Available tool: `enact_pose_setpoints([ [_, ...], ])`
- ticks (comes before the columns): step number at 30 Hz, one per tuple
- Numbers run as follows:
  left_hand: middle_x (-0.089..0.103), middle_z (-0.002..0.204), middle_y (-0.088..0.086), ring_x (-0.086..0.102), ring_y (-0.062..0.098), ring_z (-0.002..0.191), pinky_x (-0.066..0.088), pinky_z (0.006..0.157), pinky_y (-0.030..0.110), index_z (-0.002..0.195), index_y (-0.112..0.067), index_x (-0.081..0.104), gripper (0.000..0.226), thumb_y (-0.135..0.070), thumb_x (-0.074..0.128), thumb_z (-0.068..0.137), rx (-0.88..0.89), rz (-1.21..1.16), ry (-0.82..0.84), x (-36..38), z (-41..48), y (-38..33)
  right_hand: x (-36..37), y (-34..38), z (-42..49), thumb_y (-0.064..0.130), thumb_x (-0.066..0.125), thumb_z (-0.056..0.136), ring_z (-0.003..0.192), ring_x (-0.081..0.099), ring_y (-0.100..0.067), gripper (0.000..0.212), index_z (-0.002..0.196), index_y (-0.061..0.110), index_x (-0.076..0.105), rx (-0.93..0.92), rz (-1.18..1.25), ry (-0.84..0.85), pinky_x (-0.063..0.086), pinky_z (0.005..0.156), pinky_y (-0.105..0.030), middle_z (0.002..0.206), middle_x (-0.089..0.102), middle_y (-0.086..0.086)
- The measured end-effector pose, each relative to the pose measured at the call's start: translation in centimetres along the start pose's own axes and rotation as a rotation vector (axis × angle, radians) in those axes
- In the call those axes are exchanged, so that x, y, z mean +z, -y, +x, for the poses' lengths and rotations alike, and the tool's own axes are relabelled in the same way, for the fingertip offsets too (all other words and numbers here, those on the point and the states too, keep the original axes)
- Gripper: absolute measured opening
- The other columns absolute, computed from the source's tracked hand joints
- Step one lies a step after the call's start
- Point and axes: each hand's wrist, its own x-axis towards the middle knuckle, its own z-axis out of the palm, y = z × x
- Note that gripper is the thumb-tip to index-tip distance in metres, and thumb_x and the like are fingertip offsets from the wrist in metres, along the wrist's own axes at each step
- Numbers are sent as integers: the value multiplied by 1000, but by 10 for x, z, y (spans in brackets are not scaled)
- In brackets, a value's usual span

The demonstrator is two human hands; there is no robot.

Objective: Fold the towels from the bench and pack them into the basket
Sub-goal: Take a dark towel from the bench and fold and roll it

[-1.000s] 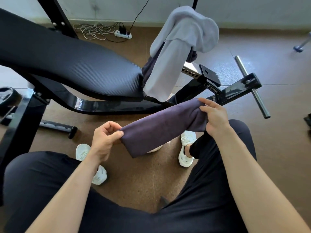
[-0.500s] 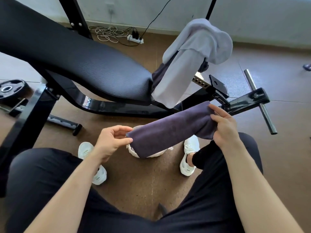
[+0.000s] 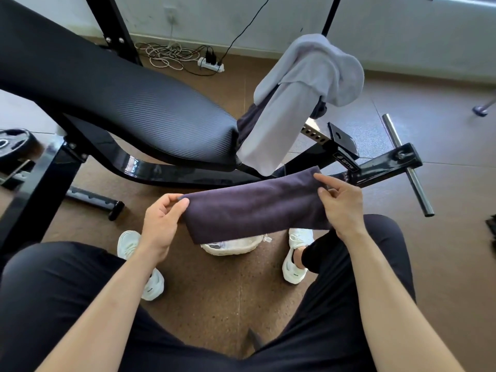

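Note:
A dark purple towel (image 3: 252,208), folded into a long strip, hangs in the air between my hands above the floor. My left hand (image 3: 161,224) pinches its left end between thumb and fingers. My right hand (image 3: 341,205) holds its right end. Under the strip, a white basket (image 3: 230,247) stands on the floor, mostly hidden. A light grey towel (image 3: 303,89) is draped over the end of the black padded bench (image 3: 120,103), with another dark towel (image 3: 249,122) partly hidden beneath it.
The bench's black frame (image 3: 161,171) and a steel peg (image 3: 408,167) cross right behind the towel. A weight plate (image 3: 13,143) lies at far left. Cables and a power strip (image 3: 209,63) lie by the wall. My legs and white shoes flank the basket.
The towel strip has flattened out more level and my left hand has taken a firmer pinch on its left end. The camera has tilted up, showing more of the wall.

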Motion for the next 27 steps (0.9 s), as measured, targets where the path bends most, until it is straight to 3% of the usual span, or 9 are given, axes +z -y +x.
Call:
enact_pose_setpoints([
  [4, 75, 107, 3, 72, 23, 103, 59, 77, 43, 106, -29, 67, 12, -20, 63, 100, -40, 7, -82, 2, 2, 6, 7, 6, -3, 4, 63, 95, 68, 57, -6, 35, 125, 18, 72, -63, -170, 43, 52, 88, -25, 85, 69, 5],
  [7, 76, 107, 2, 73, 22, 102, 62, 79, 47, 108, -26, 67, 12, -21, 66, 98, -75, 35, -61, 3, 1, 9, 16, 14, -11, 0, 64, 94, 91, 61, -6, 35, 125, 14, 71, -157, -173, 83, 44, 89, -6, 110, 71, 4],
  [9, 76, 106, 0, 73, 19, 101, 62, 78, 41, 108, -25, 67, 12, -21, 67, 97, -59, 40, -35, 6, -1, 8, 24, 17, -17, -3, 65, 92, 100, 62, -3, 36, 124, 13, 71, -231, -132, 127, 41, 91, -1, 115, 70, 6],
  [11, 75, 105, -3, 72, 15, 100, 58, 76, 29, 109, -24, 68, 12, -21, 67, 97, -30, 79, -17, 11, -3, 6, 35, 19, -24, -5, 65, 91, 108, 63, -1, 38, 124, 13, 71, -281, -102, 177, 42, 95, -4, 117, 69, 9],
  [13, 75, 105, -4, 71, 13, 100, 55, 75, 25, 110, -22, 68, 14, -22, 67, 97, -31, 94, -6, 15, -5, 4, 46, 22, -31, -6, 66, 89, 112, 63, -1, 40, 123, 14, 72, -300, -74, 205, 45, 97, -9, 118, 69, 10],
  [15, 76, 104, -2, 72, 16, 99, 57, 78, 31, 109, -22, 69, 12, -23, 68, 96, -49, 61, 23, 19, -6, 4, 57, 26, -37, -6, 68, 87, 113, 63, -2, 41, 123, 15, 73, -319, -58, 232, 46, 99, -13, 119, 70, 8],
  [21, 77, 96, 1, 73, 19, 93, 60, 79, 41, 100, -27, 71, 11, -18, 71, 94, -23, 74, 124, 28, -9, 3, 83, 33, -57, -4, 70, 87, 110, 55, 16, 45, 128, 15, 70, -384, -42, 410, 43, 93, -7, 124, 64, 11],
  [24, 76, 94, -1, 73, 20, 92, 61, 76, 43, 96, -34, 73, 15, -20, 75, 91, -19, 86, 153, 31, -12, 3, 95, 34, -63, -1, 71, 87, 111, 59, 6, 42, 126, 16, 71, -424, -69, 451, 45, 95, -10, 122, 65, 11],
  [27, 76, 95, 2, 74, 25, 93, 63, 71, 41, 99, -29, 73, 16, -17, 77, 89, -10, 75, 165, 34, -14, 0, 106, 34, -67, 5, 72, 88, 111, 63, -6, 38, 124, 17, 72, -442, -55, 480, 53, 92, -21, 122, 68, 9],
])
